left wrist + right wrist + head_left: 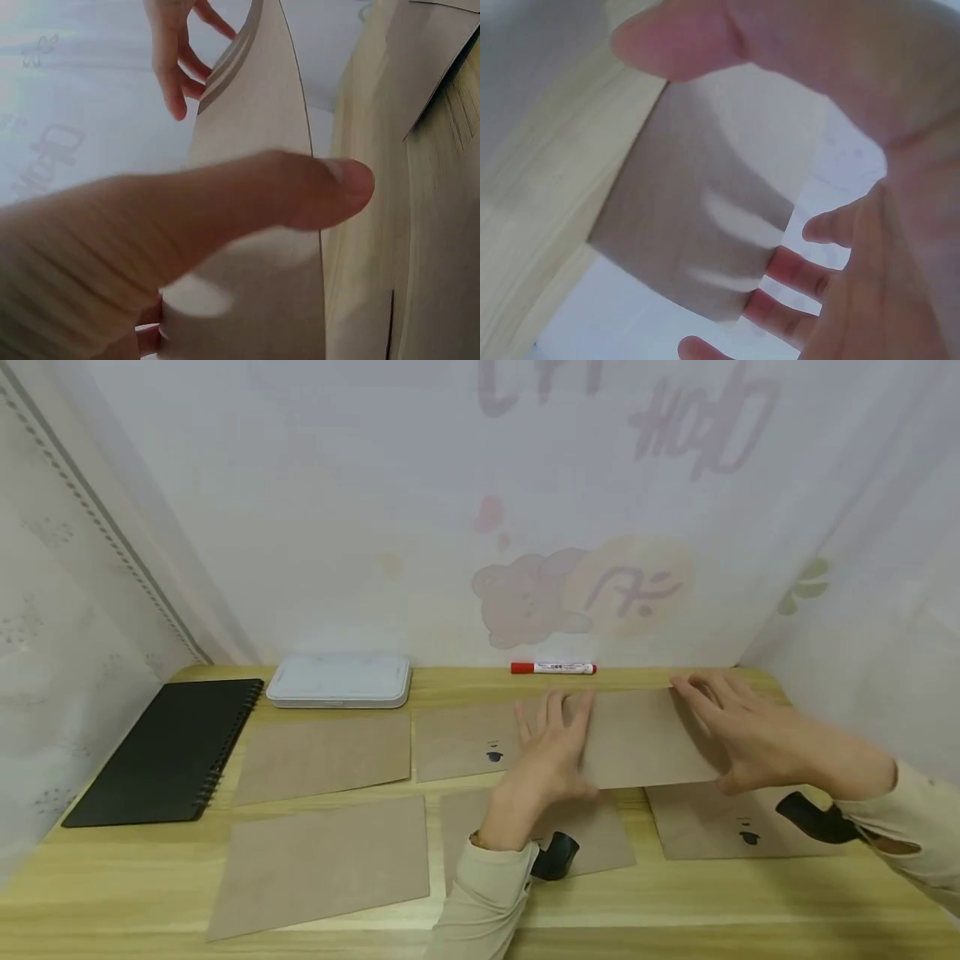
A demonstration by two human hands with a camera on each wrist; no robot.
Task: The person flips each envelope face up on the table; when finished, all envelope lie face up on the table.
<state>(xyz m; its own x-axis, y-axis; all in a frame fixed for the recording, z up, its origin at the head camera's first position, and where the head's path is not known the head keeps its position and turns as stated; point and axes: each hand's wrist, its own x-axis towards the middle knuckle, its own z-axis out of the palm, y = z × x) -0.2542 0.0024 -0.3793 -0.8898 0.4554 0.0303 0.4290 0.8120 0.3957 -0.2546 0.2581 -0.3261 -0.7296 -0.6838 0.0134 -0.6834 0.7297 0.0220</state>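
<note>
A thin brown kraft-paper piece (645,739) is held raised and tilted above the right-middle of the table, between both hands. My left hand (546,756) grips its left end, the thumb (330,187) across the near edge and the fingers at the far edge. At the right end my right hand (750,727) holds the same piece, with fingertips (784,262) on one long edge and the thumb by the opposite one. Beneath lie two similar pieces with small dark prints, the lower-middle one (600,843) and the lower-right one (705,827). The left forearm partly hides the lower-middle piece.
More brown pieces lie at upper left (330,756), lower left (330,868) and upper middle (450,743). A black spiral notebook (165,752) is at far left, beside a white flat case (339,679). A red-capped marker (555,668) lies along the back edge, before a white curtain (300,510).
</note>
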